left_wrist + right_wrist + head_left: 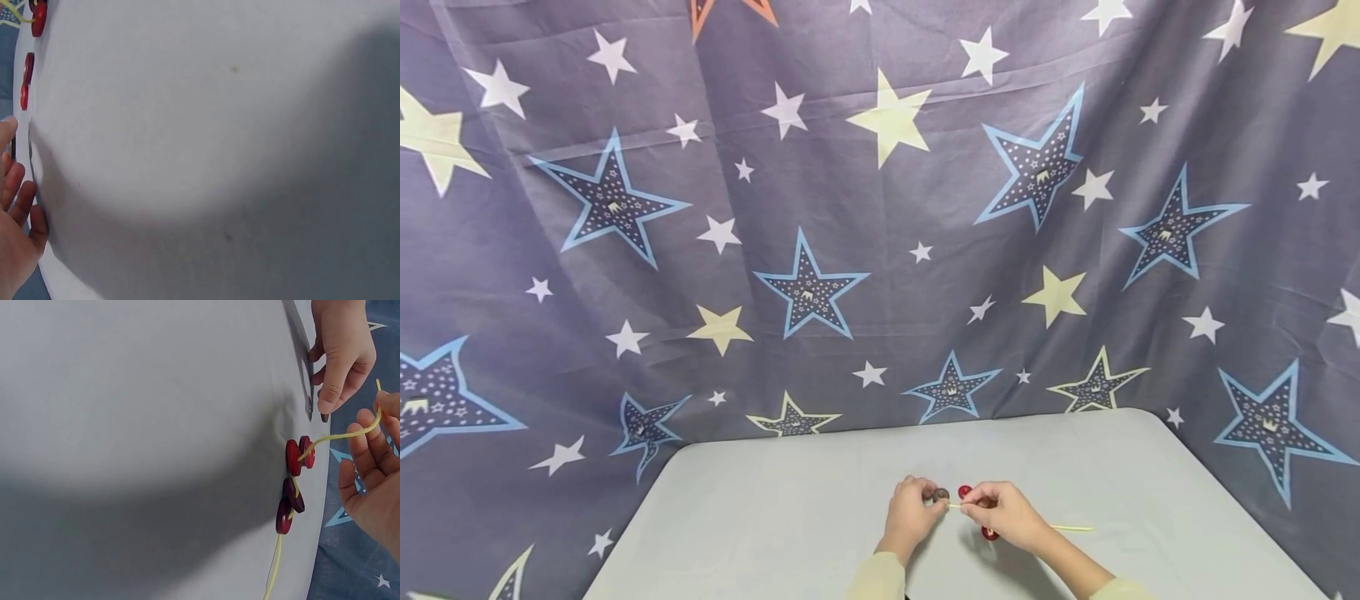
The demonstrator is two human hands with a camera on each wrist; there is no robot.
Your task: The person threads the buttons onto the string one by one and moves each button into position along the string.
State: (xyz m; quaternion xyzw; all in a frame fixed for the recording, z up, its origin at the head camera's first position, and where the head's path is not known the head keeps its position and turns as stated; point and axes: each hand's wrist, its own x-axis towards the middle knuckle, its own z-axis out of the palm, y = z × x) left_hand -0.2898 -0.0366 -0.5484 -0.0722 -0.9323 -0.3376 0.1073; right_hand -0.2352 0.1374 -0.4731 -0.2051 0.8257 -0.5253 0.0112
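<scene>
My right hand (1003,512) pinches a yellow string (337,435) close to its free end, between thumb and forefinger. Below that grip the string runs through several round buttons: a red button (294,457) at the top and a dark maroon button (294,495) further down. Opposite, my left hand (910,512) holds a dark button (324,417) at its thumb and fingertips, and the string's tip points toward it. In the left wrist view my left hand (22,231) is partly cut off at the edge, so its grip is hidden there.
The white table (760,517) lies beneath both hands. A loose red button (965,492) is on it just beyond my right hand. The string's tail (1075,528) trails out to the right. A star-patterned cloth (850,208) hangs behind the table.
</scene>
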